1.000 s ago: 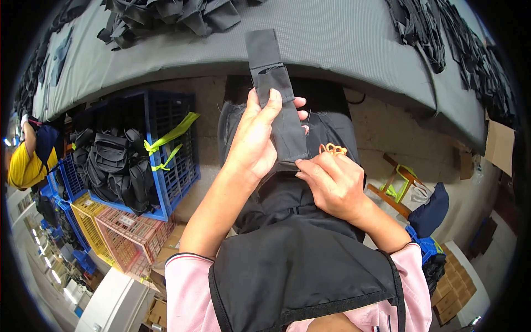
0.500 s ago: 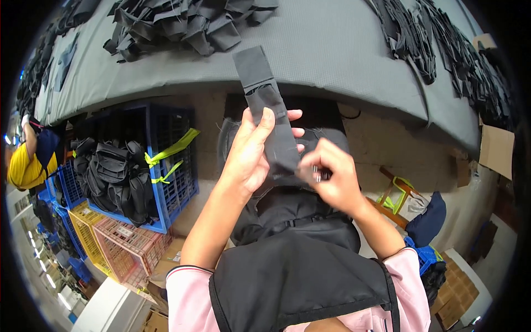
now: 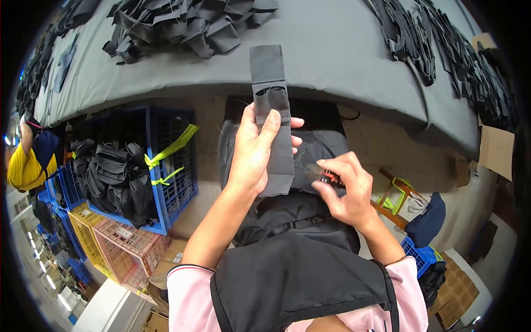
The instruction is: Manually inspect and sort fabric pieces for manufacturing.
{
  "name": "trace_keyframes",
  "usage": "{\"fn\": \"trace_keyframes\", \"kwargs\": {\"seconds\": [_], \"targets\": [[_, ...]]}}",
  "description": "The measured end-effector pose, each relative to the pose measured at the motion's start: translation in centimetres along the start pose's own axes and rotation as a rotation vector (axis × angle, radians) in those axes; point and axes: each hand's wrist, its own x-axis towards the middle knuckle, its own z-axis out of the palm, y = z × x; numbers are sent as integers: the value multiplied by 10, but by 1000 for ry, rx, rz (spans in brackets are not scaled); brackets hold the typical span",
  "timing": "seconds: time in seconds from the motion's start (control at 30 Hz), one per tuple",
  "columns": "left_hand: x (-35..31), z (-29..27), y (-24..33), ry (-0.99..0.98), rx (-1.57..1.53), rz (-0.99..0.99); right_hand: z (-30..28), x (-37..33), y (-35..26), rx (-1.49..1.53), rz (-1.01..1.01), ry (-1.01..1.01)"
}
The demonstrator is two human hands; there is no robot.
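My left hand [image 3: 251, 155] grips a long dark grey fabric strip [image 3: 267, 67], thumb on top and fingertips showing past its right edge. The strip points away from me, with a folded, sewn layer across its middle and a slit-like gap near the seam. To the right of it, my right hand [image 3: 357, 193] is closed around small thread snips [image 3: 331, 177] with some red on them. Their blades are blurred and stand apart from the strip. Loose threads lie on the black cloth [image 3: 321, 145] below my hands.
Across the far side runs a grey-covered table [image 3: 326, 52] bearing a heap of dark fabric pieces [image 3: 182, 25] and hanging bundles [image 3: 409, 44]. At left stands a blue crate [image 3: 160, 216] of black bags, beside a pink crate [image 3: 130, 243]. A wooden stool [image 3: 390, 216] is at right.
The fabric strip has turned more upright and shifted slightly right in my left hand. My right hand with the snips has moved right, away from the strip's lower end.
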Motion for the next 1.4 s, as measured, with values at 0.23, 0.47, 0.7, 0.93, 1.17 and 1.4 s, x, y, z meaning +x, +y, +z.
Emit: {"fn": "trace_keyframes", "kwargs": {"seconds": [0.23, 0.47, 0.7, 0.93, 1.17, 1.4], "targets": [[-3, 3, -1, -13, -5, -22, -2, 9, 2, -238, -131, -40], [-4, 1, -5, -26, -13, -35, 2, 11, 0, -269, -184, -57], [-4, -3, -6, -31, -22, -47, 4, 9, 5, -195, -169, 25], [-6, -2, -7, -26, -30, -26, 4, 9, -5, -233, -102, -78], [-7, -3, -11, -65, -91, -26, 8, 19, -8, -141, -16, -174], [-8, -1, -10, -82, -103, -47, 14, 24, -1, -116, -165, -163]]}}
